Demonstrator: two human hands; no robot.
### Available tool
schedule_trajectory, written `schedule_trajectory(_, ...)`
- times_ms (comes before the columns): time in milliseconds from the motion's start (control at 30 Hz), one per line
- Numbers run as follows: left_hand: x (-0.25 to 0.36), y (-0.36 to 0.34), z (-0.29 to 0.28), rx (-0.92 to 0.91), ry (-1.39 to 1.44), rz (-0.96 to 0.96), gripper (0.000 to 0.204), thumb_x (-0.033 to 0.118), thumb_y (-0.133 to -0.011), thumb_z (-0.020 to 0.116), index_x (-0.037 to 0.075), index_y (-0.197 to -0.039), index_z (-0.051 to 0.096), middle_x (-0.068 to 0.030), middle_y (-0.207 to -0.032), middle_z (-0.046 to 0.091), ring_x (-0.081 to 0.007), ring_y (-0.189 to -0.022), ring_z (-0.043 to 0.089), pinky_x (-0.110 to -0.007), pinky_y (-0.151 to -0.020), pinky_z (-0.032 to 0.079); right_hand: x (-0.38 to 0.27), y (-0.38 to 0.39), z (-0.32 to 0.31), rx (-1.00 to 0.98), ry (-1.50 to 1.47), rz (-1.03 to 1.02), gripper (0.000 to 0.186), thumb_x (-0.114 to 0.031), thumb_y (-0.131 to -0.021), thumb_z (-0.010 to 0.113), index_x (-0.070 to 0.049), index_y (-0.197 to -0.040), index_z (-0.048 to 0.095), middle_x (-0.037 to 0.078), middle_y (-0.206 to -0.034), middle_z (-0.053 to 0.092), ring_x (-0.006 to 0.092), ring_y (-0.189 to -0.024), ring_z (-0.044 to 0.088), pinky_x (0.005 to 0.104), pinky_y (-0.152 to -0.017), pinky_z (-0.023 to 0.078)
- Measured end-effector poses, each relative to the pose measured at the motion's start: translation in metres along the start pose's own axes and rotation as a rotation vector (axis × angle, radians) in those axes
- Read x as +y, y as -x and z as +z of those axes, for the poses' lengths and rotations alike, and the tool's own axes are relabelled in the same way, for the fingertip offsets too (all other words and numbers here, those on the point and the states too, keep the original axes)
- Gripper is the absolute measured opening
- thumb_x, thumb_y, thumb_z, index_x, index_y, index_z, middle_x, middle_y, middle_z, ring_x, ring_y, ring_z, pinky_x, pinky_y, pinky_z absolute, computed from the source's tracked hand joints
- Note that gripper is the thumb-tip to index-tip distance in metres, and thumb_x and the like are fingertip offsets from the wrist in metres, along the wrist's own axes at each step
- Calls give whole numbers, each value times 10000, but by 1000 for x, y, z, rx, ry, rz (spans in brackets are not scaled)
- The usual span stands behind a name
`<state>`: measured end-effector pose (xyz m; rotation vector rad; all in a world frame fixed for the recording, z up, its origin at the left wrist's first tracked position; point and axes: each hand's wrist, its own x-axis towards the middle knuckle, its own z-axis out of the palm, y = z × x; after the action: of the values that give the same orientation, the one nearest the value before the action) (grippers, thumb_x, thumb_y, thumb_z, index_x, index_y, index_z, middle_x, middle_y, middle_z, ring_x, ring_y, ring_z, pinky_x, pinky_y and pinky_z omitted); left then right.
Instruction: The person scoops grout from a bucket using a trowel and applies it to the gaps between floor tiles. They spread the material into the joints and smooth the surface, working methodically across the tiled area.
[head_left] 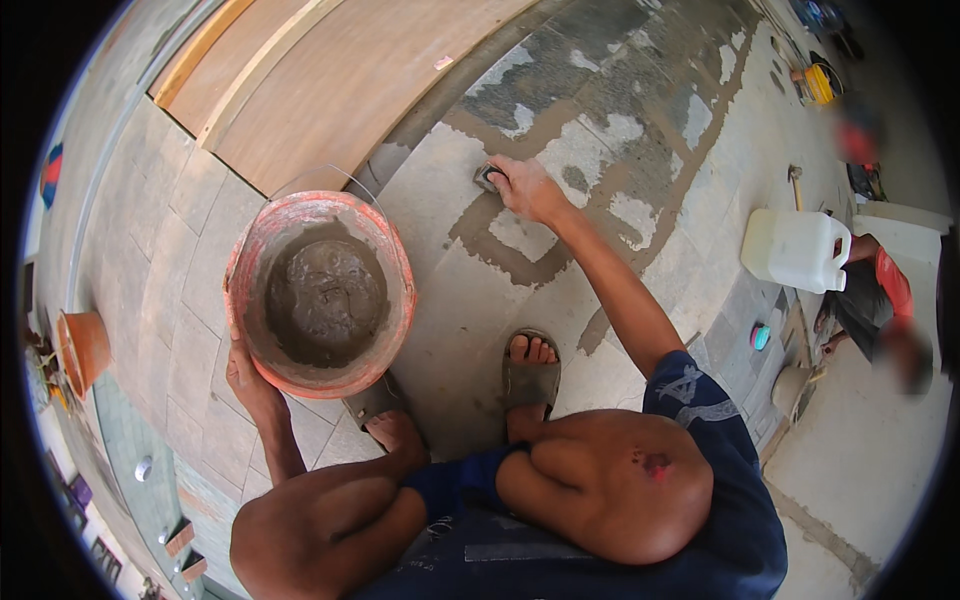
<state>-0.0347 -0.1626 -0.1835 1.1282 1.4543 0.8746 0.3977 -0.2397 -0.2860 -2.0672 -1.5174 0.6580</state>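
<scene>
While the left hand [258, 385] sits against the side of a round orange plastic bucket [403, 290] of wet grey mortar [325, 295] — can't tell how its fingers are set — the right hand [525, 188] has its fingers closed around a small dark handheld tool [485, 178], out by the grey-brown mortar smears [520, 265] on the pale tiled floor [440, 300]. Bucket's just ahead of the left foot [395, 432].

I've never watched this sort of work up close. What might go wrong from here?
The left hand is at the side of the orange bucket; if the bucket tipped, the wet grey paste might spill near the sandals.

The right hand, holding a small tool, could smudge the smeared patches around it.

The red sore on the bare knee might get dirty if paste splashed.
</scene>
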Motion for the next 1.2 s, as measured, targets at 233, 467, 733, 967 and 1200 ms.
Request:
schedule_trajectory(233,17,5,9,41,-54,23,495,386,-1021,450,-49,-1196,609,-90,-1064,662,-144,-953,611,-283,-848,478,-46,34,37,-222,-238,60,228,-183,-929,541,-27,-1084,606,260,-870,633,466,-826,587,490,-735,491)
schedule_trajectory(467,8,3,6,-33,-149,15,570,428,-1020,383,-24,-1336,528,-150,-1287,578,-241,-1152,561,-358,-975,448,-34,130,66,-193,-1111,349,271,-225,-984,548,3,-1129,575,30,-821,648,99,-720,636,265,-647,506)
schedule_trajectory(733,22,3,4,-14,-426,134,619,474,-994,391,-20,-1342,524,-185,-1342,540,-291,-1189,545,-385,-991,449,6,298,-12,508,-1611,680,231,-163,-978,519,-52,-1180,542,25,-966,624,124,-806,643,255,-704,517)
schedule_trajectory(967,53,-8,32,-170,-406,193,581,431,-997,443,-52,-1302,549,-171,-1284,579,-264,-1130,567,-366,-979,444,23,370,-32,1011,-1695,747,240,-161,-930,506,-56,-1145,505,77,-930,607,198,-787,632,316,-707,517)
schedule_trajectory(1200,70,-20,53,-264,-385,164,545,407,-995,482,-53,-1275,571,-161,-1237,606,-253,-1094,576,-352,-970,443,29,361,-23,1061,-1834,707,283,-148,-914,507,-55,-1181,501,76,-934,601,214,-796,615,329,-728,501)
